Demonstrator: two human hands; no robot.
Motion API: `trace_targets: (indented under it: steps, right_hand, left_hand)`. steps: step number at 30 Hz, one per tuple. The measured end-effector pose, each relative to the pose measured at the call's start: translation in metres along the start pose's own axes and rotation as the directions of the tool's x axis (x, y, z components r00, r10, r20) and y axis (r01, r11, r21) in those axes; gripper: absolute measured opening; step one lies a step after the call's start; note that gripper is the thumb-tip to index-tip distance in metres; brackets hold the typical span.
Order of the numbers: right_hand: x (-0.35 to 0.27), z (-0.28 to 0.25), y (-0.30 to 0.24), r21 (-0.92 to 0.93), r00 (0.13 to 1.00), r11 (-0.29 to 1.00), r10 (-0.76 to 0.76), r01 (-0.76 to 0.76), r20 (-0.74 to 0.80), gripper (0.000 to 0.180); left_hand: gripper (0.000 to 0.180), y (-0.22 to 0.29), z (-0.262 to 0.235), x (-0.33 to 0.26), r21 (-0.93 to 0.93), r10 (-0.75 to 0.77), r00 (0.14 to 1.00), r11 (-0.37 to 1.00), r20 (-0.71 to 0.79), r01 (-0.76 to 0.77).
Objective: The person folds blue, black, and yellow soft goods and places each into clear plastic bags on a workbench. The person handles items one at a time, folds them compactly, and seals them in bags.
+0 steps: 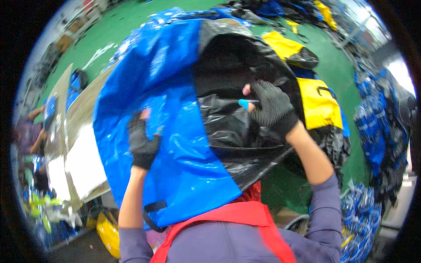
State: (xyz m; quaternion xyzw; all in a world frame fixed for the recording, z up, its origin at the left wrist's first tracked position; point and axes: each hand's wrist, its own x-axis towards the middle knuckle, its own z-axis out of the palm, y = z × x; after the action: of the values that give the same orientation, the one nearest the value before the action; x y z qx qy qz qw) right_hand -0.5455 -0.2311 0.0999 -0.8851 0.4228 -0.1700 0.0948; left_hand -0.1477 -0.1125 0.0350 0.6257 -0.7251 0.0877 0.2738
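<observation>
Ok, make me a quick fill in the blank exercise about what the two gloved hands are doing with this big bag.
1. The left hand presses on the outside of the big ____ bag.
2. The right hand reaches into the bag's ____ lining.
3. Both hands wear dark ____.
4. The floor beyond the bag is ____.

Missing words: blue; black; gloves; green
</observation>
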Motion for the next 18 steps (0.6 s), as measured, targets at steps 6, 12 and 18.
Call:
trace_targets:
  steps: [6,12,18]
  right_hand:
    - [0.082,0.077,0.029,-0.593,0.917,0.792,0.333,-0.146,0.219,0.085]
    - [0.073,0.067,0.08,-0.307,0.949,0.933,0.251,-0.185,0.19,0.085]
    - [0.066,0.069,0.116,-0.248,0.943,0.968,0.119,-0.041,0.309,0.084]
  left_hand:
    - [0.064,-0.05,-0.103,-0.209,0.314,-0.936,0.231,0.311,0.266,0.897]
    - [0.046,-0.101,-0.109,-0.314,-0.577,-0.883,0.206,-0.086,0.422,0.812]
    - [0.055,-0.194,-0.129,-0.227,-0.393,-0.772,0.424,0.246,0.474,0.886]
